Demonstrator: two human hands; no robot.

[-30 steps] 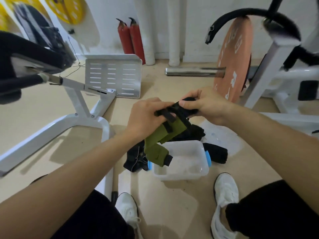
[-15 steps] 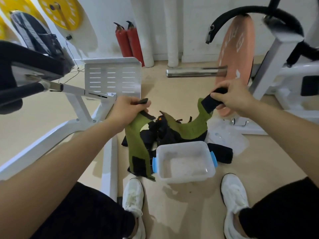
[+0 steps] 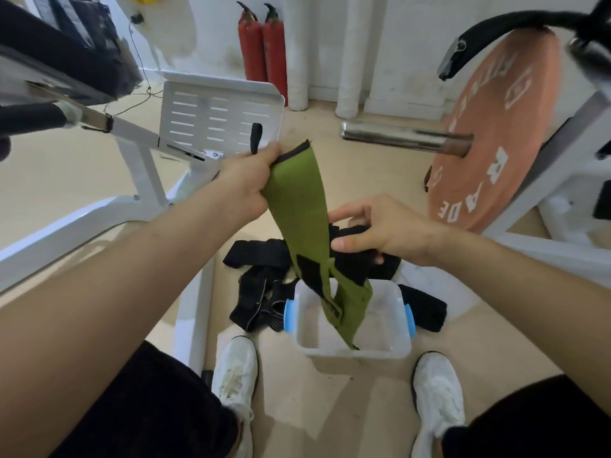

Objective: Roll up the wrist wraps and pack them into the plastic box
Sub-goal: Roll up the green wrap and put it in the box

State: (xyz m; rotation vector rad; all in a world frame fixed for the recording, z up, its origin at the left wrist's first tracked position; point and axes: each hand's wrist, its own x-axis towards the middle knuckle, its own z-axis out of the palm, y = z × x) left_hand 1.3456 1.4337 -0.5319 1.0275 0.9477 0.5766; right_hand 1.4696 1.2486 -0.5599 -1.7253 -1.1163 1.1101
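Matt, woven cloth for the green wrist wrap (image 3: 297, 206). Translucent, smooth plastic for the plastic box (image 3: 350, 351), with glossy blue plastic latches (image 3: 288, 315). Polished, shiny metal on the barbell sleeve (image 3: 390, 137); matt, rubbery-looking face on the weight plate (image 3: 496, 127).

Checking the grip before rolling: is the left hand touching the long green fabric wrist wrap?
Touching. The head view shows the left hand gripping the top end of the long green fabric wrist wrap, which hangs down from it.

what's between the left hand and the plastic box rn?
In the head view, the green wrist wrap: it hangs from the left hand down to the plastic box, then loops up to the right hand, which pinches its black end.
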